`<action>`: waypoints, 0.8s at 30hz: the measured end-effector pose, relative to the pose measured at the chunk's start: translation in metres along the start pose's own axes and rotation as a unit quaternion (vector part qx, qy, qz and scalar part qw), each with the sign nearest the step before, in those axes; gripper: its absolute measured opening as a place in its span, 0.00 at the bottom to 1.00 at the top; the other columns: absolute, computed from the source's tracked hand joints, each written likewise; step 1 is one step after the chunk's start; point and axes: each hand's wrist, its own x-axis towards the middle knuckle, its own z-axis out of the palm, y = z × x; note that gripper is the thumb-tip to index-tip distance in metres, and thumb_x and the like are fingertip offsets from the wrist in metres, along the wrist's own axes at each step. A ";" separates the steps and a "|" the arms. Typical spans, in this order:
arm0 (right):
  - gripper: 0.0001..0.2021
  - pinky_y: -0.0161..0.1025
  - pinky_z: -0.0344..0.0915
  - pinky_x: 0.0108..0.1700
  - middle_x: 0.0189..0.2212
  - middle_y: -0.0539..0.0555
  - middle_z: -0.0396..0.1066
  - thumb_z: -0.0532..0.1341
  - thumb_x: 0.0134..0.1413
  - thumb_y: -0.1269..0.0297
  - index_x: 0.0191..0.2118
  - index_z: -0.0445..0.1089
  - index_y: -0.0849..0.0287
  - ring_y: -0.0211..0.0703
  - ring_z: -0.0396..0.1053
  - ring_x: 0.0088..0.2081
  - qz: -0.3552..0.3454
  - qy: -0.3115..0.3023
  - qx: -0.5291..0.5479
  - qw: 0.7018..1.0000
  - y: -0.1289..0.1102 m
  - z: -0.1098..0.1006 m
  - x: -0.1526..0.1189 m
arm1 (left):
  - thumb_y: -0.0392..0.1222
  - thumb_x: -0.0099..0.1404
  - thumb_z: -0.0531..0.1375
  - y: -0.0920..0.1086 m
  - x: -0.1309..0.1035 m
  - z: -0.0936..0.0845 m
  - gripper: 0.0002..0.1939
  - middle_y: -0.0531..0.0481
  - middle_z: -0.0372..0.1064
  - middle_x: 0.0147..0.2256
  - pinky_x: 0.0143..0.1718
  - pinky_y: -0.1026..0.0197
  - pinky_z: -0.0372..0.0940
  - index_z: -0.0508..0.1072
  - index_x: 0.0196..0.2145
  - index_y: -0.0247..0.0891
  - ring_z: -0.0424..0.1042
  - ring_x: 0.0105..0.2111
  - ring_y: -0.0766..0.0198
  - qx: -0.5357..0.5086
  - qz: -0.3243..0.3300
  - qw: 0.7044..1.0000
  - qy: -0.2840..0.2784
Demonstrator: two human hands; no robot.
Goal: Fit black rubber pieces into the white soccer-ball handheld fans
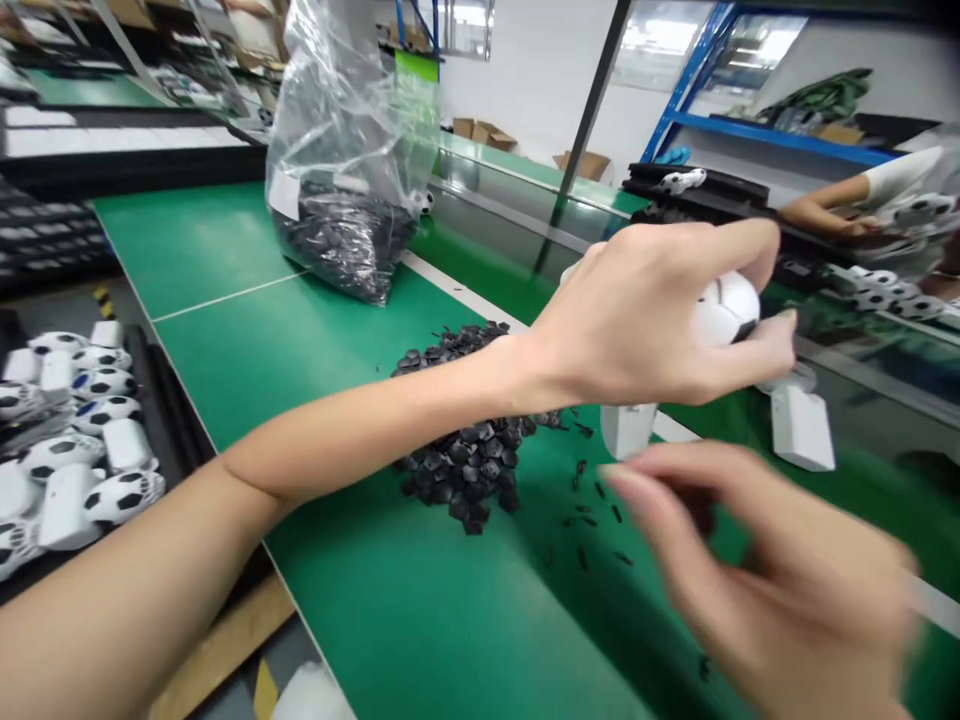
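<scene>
Green worktop (352,590) carries a heap of black flat pieces (472,465) mid-surface, under the L forearm; prob. kept there so they're within easy reach of both hands. A few loose pieces (583,558) lie scattered btwn the heap and the R hand. Clear plastic bag (352,235) w/ dark contents stands at the back, nr the heap, likely put there as extra stock, out of the hands' way. At far L, below the worktop's edge, a tray holds black-and-white ball items (52,455) and white blocks, packed close, presumably to save space.

L hand (660,315) has the soccer-patterned ball (726,308) firmly gripped: fingers curl over the top, thumb presses from below, back of hand to the camera. Arm runs from lower L right across the heap, wrist roughly in line w/ forearm. Ball sits up off the worktop, approx. in front of the body, prob. to keep it steady and reachable for the other hand. White block (628,430) shows just under the L hand; can't tell if it's joined to the ball.

R hand (780,570) is blurred, lower R, thumb and index brought nr each other close to that block; can't tell if anything's pinched btwn them. Another white block (802,428) lies past the hands. Co-worker's hand (855,224) is well apart, upper R.
</scene>
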 end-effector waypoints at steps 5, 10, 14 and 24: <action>0.05 0.38 0.72 0.35 0.38 0.47 0.83 0.68 0.66 0.70 0.42 0.81 0.52 0.46 0.82 0.36 0.033 -0.208 0.033 0.977 -0.009 0.047 -0.006 | 0.42 0.68 0.61 -0.007 -0.017 0.021 0.06 0.47 0.76 0.34 0.26 0.57 0.53 0.78 0.38 0.38 0.75 0.33 0.54 0.128 0.050 0.987 -0.082; 0.06 0.40 0.71 0.32 0.40 0.46 0.84 0.71 0.62 0.70 0.43 0.82 0.52 0.48 0.83 0.36 0.022 -0.227 -0.010 0.974 0.000 0.053 -0.010 | 0.39 0.70 0.58 -0.004 -0.027 0.033 0.11 0.46 0.74 0.36 0.23 0.55 0.43 0.80 0.40 0.35 0.74 0.32 0.55 0.177 0.099 0.974 -0.102; 0.05 0.43 0.69 0.33 0.39 0.48 0.84 0.72 0.61 0.70 0.43 0.82 0.55 0.49 0.81 0.35 -0.069 -0.221 -0.062 0.971 -0.003 0.056 -0.010 | 0.44 0.72 0.60 -0.006 -0.023 0.032 0.11 0.46 0.74 0.37 0.24 0.55 0.42 0.80 0.41 0.35 0.75 0.34 0.54 0.141 0.061 0.980 -0.125; 0.14 0.45 0.62 0.35 0.30 0.56 0.78 0.57 0.57 0.84 0.37 0.80 0.65 0.47 0.75 0.30 -0.213 -0.148 -0.163 0.952 -0.014 0.074 -0.014 | 0.52 0.72 0.62 -0.010 -0.015 0.022 0.15 0.52 0.74 0.28 0.31 0.59 0.60 0.74 0.32 0.39 0.72 0.29 0.62 -0.167 -0.210 0.950 -0.158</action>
